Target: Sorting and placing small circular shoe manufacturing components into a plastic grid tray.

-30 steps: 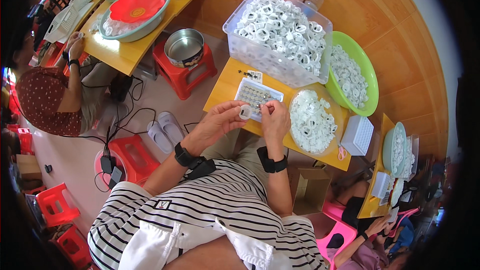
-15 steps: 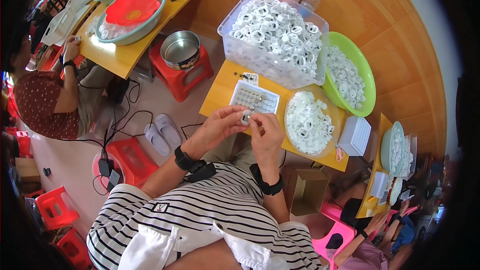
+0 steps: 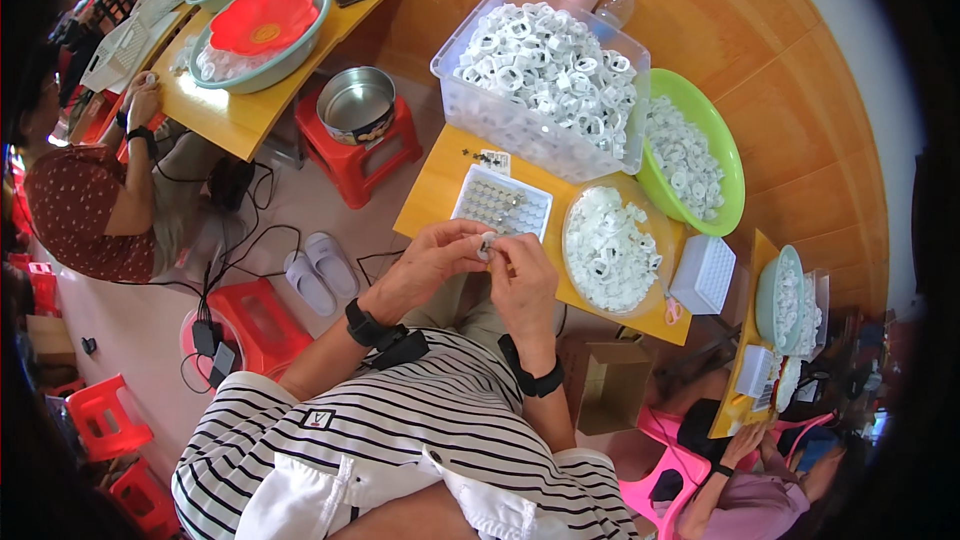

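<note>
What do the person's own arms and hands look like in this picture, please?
Both forearms are bare, with no sleeves reaching them and no gloves. The left hand and right hand each have a black band at the wrist: the left band is bulkier, like a watch, and the right band is similar. The shirt is black-and-white striped.

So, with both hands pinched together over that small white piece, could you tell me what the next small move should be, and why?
Probably lower the small white part toward the white compartment tray just beyond the fingers. The left hand and right hand pinch it together above the near edge of the yellow table, so the piece seems close to assembled, and the tray is the nearest place for it.
</note>
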`<state>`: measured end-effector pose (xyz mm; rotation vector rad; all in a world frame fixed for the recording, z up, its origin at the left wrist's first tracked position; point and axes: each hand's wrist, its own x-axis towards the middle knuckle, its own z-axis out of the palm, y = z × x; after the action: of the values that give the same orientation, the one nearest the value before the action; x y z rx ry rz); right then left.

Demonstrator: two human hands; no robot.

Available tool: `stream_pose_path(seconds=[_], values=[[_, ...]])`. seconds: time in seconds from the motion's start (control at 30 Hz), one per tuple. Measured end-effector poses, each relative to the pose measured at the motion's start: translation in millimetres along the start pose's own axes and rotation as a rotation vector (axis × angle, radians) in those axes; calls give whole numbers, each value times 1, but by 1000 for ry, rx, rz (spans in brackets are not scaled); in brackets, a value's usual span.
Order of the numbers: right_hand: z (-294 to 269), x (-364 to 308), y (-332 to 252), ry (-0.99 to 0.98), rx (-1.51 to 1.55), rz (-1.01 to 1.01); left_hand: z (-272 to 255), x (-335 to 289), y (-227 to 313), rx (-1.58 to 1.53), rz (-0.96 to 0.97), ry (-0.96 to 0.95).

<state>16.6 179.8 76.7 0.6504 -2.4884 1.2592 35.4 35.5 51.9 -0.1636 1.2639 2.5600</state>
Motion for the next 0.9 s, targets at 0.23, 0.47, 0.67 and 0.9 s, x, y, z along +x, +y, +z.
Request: stream_pose_path(seconds=[0.23,0.47,0.67,0.9], values=[[-8,26,43,78,176,200,-11,-5,2,-212,4,17],[16,42,75,-5,-254,131,-11,-9,5,-218,-6,47],[18,46,76,19,-276,140,-12,-8,5,-215,-2,54],[0,24,12,47,134,181,-13,-2,-3,-226,-7,18]])
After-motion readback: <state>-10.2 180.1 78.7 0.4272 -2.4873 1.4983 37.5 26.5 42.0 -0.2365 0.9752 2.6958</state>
